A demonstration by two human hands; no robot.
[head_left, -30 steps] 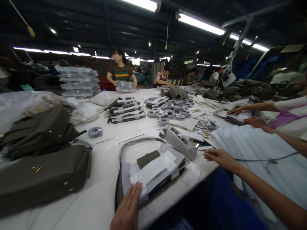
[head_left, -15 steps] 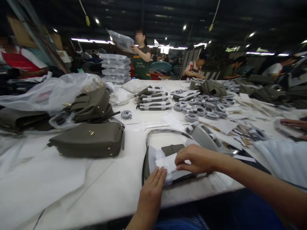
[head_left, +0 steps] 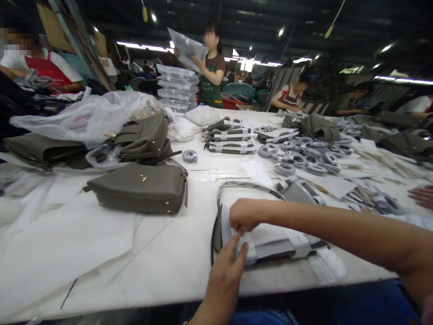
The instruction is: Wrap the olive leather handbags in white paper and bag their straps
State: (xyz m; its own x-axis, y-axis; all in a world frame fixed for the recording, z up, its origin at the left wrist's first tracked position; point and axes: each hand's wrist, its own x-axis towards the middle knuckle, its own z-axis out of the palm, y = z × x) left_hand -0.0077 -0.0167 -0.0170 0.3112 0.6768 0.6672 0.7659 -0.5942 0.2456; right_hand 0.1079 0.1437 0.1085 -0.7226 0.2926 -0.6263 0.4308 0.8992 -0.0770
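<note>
In front of me lies a greyish-olive handbag [head_left: 219,228] on its side, with white wrapping sheet [head_left: 267,234] over it and a wrapped handle [head_left: 252,184] arching behind. My right hand [head_left: 248,215] is closed in a pinch on a white wrapping strip at the bag's left part; its fingertips are partly hidden. Just below, my left hand [head_left: 225,271] grips the same strip between thumb and fingers at the bag's near edge. Another white strip [head_left: 300,243] crosses the bag's right part.
An olive handbag [head_left: 138,189] lies to the left, with more bags [head_left: 145,135] and clear plastic [head_left: 91,115] behind. Coiled wrapped straps [head_left: 304,153] and a tape dispenser [head_left: 301,192] stand right. A co-worker [head_left: 211,76] lifts a packed bag; another person's hand [head_left: 421,196] is at far right.
My right hand has moved left across the bag, from its middle to its left part, and is now closed tighter. My left hand stays at the near edge. The view has shifted left.
</note>
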